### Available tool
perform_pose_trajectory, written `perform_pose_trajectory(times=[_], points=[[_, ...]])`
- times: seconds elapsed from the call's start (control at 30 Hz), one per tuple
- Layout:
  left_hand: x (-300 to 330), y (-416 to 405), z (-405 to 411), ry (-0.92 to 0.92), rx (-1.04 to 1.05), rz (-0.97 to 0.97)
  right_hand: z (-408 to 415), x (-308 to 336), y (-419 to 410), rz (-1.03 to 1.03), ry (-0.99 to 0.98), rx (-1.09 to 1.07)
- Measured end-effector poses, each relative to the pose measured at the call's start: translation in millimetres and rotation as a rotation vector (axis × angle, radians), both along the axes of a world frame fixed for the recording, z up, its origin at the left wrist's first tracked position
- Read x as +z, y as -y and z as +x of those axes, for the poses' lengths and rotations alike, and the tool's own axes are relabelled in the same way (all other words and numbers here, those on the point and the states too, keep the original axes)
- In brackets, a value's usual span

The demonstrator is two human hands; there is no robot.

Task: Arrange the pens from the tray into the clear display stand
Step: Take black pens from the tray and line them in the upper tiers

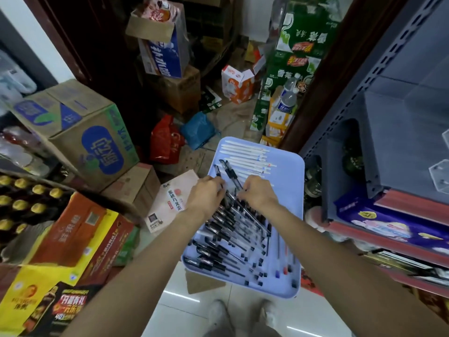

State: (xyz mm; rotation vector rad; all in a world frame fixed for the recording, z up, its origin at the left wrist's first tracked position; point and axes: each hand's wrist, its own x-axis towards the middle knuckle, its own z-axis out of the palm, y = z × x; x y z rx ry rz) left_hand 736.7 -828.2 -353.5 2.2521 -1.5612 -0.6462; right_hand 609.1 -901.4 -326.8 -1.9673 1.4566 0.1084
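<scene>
A cramped stockroom, and we sweep from the left: stacked cardboard boxes [80, 132] and crates of gold-capped bottles [26, 198] crowd the floor; centre frame, a pale blue tray [295, 190] holds the pens; grey metal shelving [379, 117] rises on the right, and something clear, likely the display stand [439, 173], peeks in at the far right edge. Left hand [206, 193] is down on the tray, fingers curled among the black pens [228, 227], though whether its grip has closed on one I cannot tell; right hand [257, 193] sits just beside it, fingertips pinching a black pen near the pile's top. The black pens lie slanted, long axes running from near left to far right; white pens [245, 154] lie in rows just beyond both hands. The stand is well off to the right, so the right hand looks the nearer carrier; both forearms reach straight forward, palms down.
</scene>
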Motion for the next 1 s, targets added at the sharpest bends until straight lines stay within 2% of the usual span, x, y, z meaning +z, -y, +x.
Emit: perform_pose_trajectory(times=[0.07, 0.13, 0.3, 0.4, 0.47, 0.57, 0.7, 0.87, 1.0], points=[[1.3, 7.2, -2.2, 0.092, 0.054, 0.023, -0.1, -1.6, 1.2, 0.007, 0.038, -0.024], [3.8, 15.6, -4.2, 0.103, 0.13, 0.068, -2.7, -0.9, 1.3, 0.016, 0.084, -0.042], [10.2, 24.6, -4.8, -0.152, 0.295, 0.077, -15.9, 12.5, 0.7, 0.044, 0.169, -0.09], [20.8, 19.7, -6.4, -0.232, 0.348, 0.001, -26.0, 23.5, 3.4, 0.058, 0.258, -0.117], [30.4, 18.0, -11.7, -0.368, 0.376, -0.099, -35.7, 32.1, 6.3, 0.067, 0.358, -0.135], [54.0, 23.9, -30.4, -0.541, 0.304, -0.232, -53.9, 51.8, 7.6, 0.088, 0.562, -0.184], [104.4, 45.0, -69.2, -0.69, 0.195, -0.42, -80.1, 87.2, 13.1, 0.017, 0.716, -0.215], [158.4, 74.1, -127.3, -0.725, 0.051, -0.546, -128.0, 129.5, 23.1, -0.021, 0.833, -0.2], [190.7, 96.5, -174.2, -0.558, -0.083, -0.587, -186.7, 159.1, 38.3, -0.123, 0.888, -0.247]])
